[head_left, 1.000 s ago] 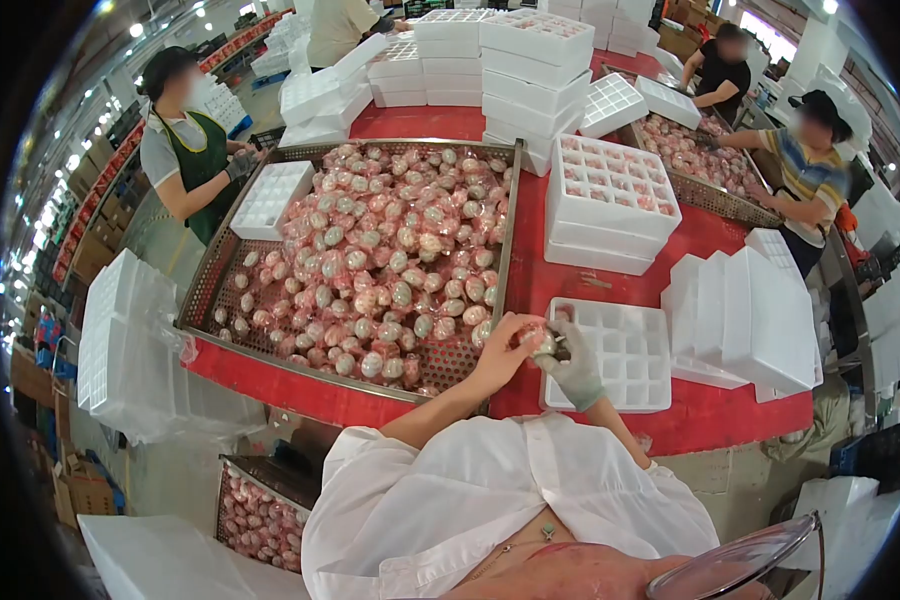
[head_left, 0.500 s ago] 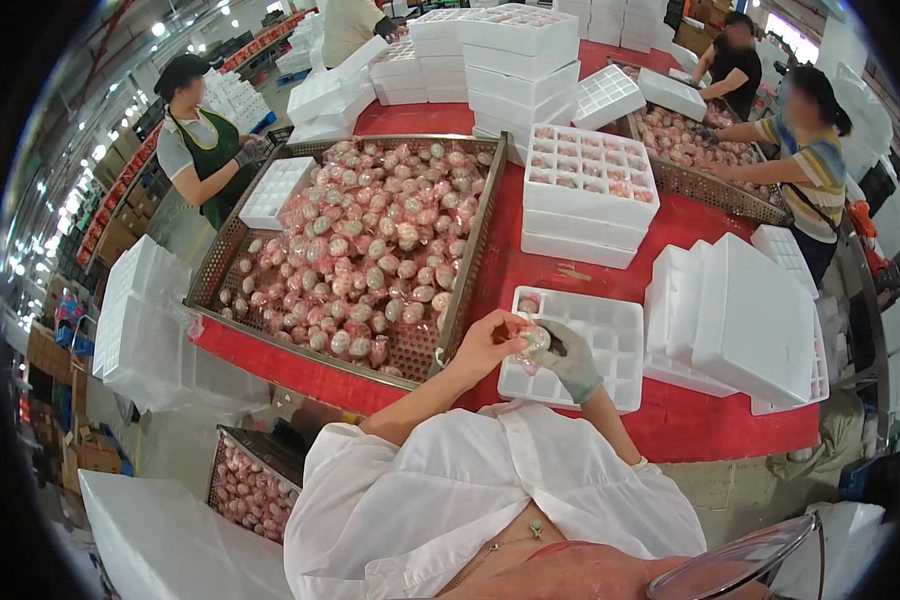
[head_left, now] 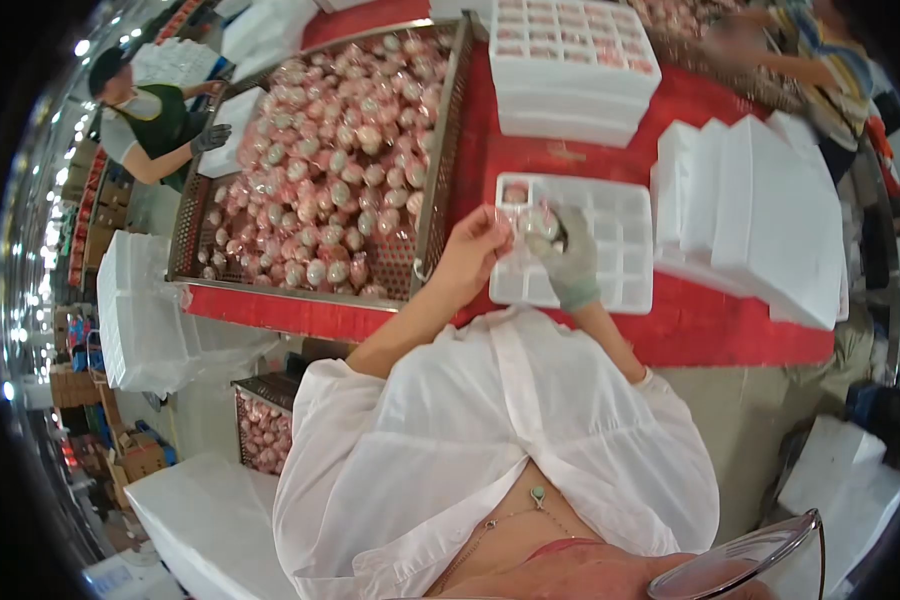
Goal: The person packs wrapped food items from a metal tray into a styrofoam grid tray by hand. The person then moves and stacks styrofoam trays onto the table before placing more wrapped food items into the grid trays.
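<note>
My right hand (head_left: 572, 262), in a pale grey glove, grips a plastic-wrapped egg (head_left: 540, 222) between thumb and fingers. Bare, my left hand (head_left: 478, 248) is just left of it, its fingertips pinched on the clear wrapper's loose end. Both hands are over a white foam tray (head_left: 625, 292) divided into square compartments. One wrapped egg (head_left: 515, 192) sits in its far-left compartment; my hands partly cover the compartments nearby. Left of the tray, a perforated metal bin (head_left: 440, 165) holds a heap of wrapped eggs (head_left: 335, 165) with red and clear film.
Behind the tray stands a stack of foam trays (head_left: 570, 105), its top one filled. More white foam pieces (head_left: 760, 220) lean at the right on the red table (head_left: 710, 335). Co-workers stand at far left (head_left: 150, 125) and upper right (head_left: 830, 65). A lower crate of eggs (head_left: 265, 430) is by the table.
The view has tilted downward, so the table sits higher. My hands have drawn slightly apart, the egg staying in the right. The left co-worker's gloved hand has moved out over the bin's edge.
</note>
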Demonstrator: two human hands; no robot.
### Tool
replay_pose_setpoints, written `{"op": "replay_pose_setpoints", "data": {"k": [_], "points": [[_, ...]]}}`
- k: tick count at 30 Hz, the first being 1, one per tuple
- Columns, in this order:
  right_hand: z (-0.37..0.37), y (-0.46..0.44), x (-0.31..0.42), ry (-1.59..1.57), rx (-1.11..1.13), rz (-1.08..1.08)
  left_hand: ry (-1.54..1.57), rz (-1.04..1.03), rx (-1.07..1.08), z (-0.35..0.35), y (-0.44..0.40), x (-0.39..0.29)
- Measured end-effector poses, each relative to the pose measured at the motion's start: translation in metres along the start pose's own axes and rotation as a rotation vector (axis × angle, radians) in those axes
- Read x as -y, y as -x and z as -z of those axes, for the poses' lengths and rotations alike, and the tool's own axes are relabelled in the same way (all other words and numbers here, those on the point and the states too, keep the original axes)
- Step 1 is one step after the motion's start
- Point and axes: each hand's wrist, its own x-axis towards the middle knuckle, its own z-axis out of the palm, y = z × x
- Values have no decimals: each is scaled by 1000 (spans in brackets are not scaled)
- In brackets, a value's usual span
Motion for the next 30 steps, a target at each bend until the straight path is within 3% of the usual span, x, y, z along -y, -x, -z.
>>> {"op": "replay_pose_setpoints", "data": {"k": [4, 6, 10, 12, 14, 16, 18, 23, 25, 30], "points": [[4, 0, 24, -11, 85, -106, -347, -164, -125, -15, 2, -11], [4, -3, 13, -345, 302, -318, -399, -149, -127, -23, 3, -21], [0, -5, 17, -553, 280, -435, -501, -152, -172, -22, 0, -27], [-5, -5, 23, -491, 247, -371, -544, -172, -201, -21, -3, -26], [-7, -4, 27, -428, 220, -306, -606, -494, -233, -20, -9, -24], [-8, -4, 30, -131, 194, -227, -653, -522, -246, -15, -13, -25], [-10, -4, 28, -170, 189, -251, -748, -530, -244, -11, -16, -23], [-17, -2, 17, -355, 204, -330, -492, -352, -163, -1, -34, 1], [-19, -1, 6, -500, 192, -396, -495, -514, -246, -6, -36, 4], [-16, -2, 5, -577, 206, -457, -564, -527, -294, 12, -40, 17]]}}
